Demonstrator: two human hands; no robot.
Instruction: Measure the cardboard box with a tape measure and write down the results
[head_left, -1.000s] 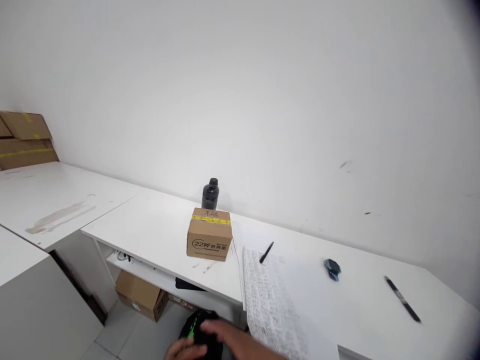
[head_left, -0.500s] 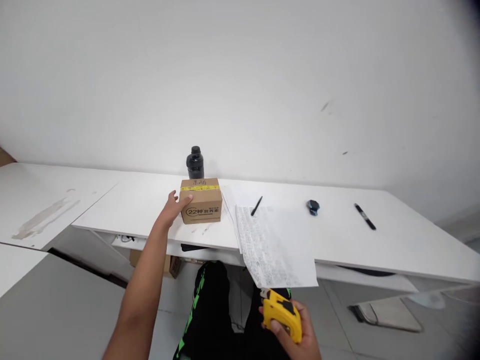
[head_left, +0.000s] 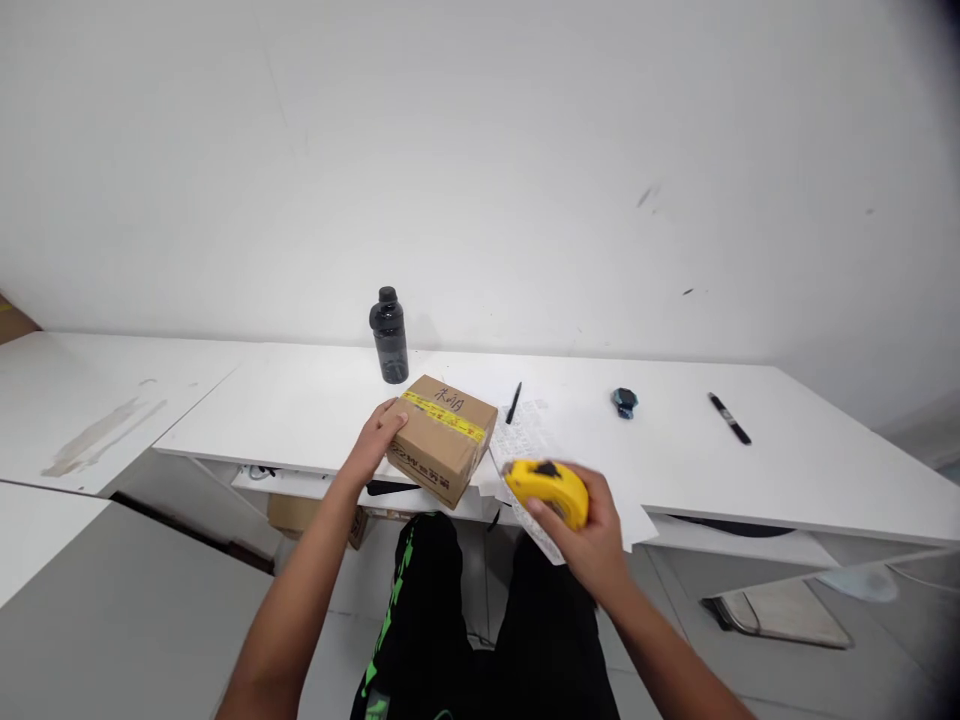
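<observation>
My left hand (head_left: 377, 437) grips the left side of a small brown cardboard box (head_left: 424, 445), thumb on top. Yellow tape and black handwriting mark the box's upper face, and dark print runs along its front. The box is turned at an angle and tilted near the desk's front edge; whether it still touches the desk I cannot tell. Closed around a yellow tape measure (head_left: 551, 490), my right hand (head_left: 596, 535) is just right of the box, above the printed paper sheets (head_left: 534, 425). The tape measure's front end points toward the box, and part of the paper is hidden behind it.
A dark bottle (head_left: 391, 340) stands behind the box by the wall. On the white desk (head_left: 690, 440) lie a black pen (head_left: 514, 403), a dark blue watch-like item (head_left: 624, 402) and a black marker (head_left: 729, 418). Another cardboard box (head_left: 300, 517) sits below the desk.
The cardboard box has been drawn toward me, rightward, and turned, uncovering the bottle behind it. My right hand has raised the tape measure from over my lap to beside the box.
</observation>
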